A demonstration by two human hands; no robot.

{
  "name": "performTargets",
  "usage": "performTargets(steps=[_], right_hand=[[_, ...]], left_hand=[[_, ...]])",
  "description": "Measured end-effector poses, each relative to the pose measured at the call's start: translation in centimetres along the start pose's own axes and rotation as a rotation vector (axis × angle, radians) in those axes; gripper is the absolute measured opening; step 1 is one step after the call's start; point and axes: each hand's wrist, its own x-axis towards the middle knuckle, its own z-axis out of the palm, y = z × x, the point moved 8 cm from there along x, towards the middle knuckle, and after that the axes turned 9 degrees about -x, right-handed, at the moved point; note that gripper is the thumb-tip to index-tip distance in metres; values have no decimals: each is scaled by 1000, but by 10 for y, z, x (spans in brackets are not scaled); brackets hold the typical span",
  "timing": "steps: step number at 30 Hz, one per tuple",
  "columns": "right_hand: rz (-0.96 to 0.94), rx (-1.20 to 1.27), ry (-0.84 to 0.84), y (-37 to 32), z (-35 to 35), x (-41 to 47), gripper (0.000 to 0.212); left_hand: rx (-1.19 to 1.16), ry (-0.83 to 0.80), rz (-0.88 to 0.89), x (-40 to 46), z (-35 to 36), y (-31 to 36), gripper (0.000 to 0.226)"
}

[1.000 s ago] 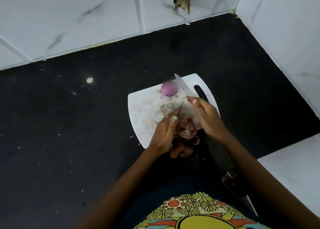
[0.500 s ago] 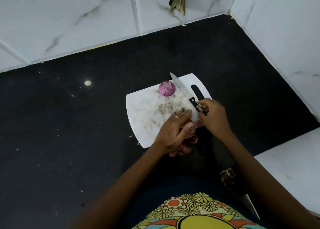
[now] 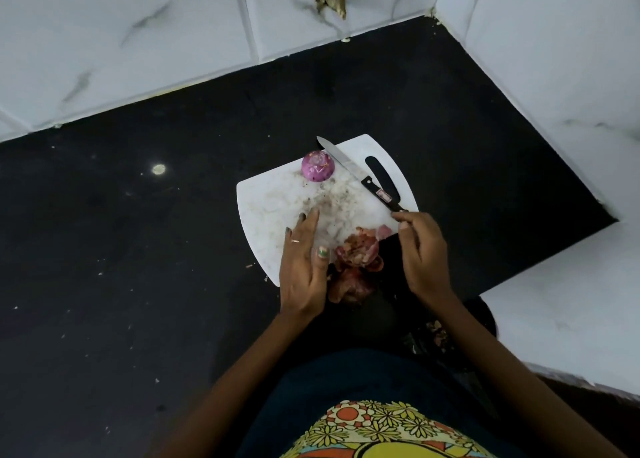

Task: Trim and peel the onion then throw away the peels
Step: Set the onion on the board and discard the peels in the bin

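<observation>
right, the peeled onion [image 3: 317,165] sits bare and glossy at the far edge of the cutting board [image 3: 273,208], touching the knife [image 3: 360,175] blade. the peels [image 3: 358,255] are heaped at the near edge, spilling onto the black counter [image 3: 138,249]. they look papery, light, crumbly, so i'd scoop from underneath. left hand [image 3: 304,270] lies flat and open beside the heap; right hand [image 3: 420,249] is loosely curled, holding nothing, fingertips at the knife's handle end.
</observation>
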Motion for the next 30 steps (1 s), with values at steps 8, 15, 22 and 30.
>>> performTargets(steps=[8,15,22,30], right_hand=[[-30,-65,-222,-10,52,-16,56],[76,164,-225,-11,69,-56,53],[456,633,-230,-16,77,-69,53],[834,1154,-84,-18,83,-73,35]], left_hand=[[53,15,-37,-31,29,-4,82],[37,-104,-54,-27,59,-1,79],[-363,-169,-193,-21,74,-3,85],[-998,32,-546,-18,70,0,70]])
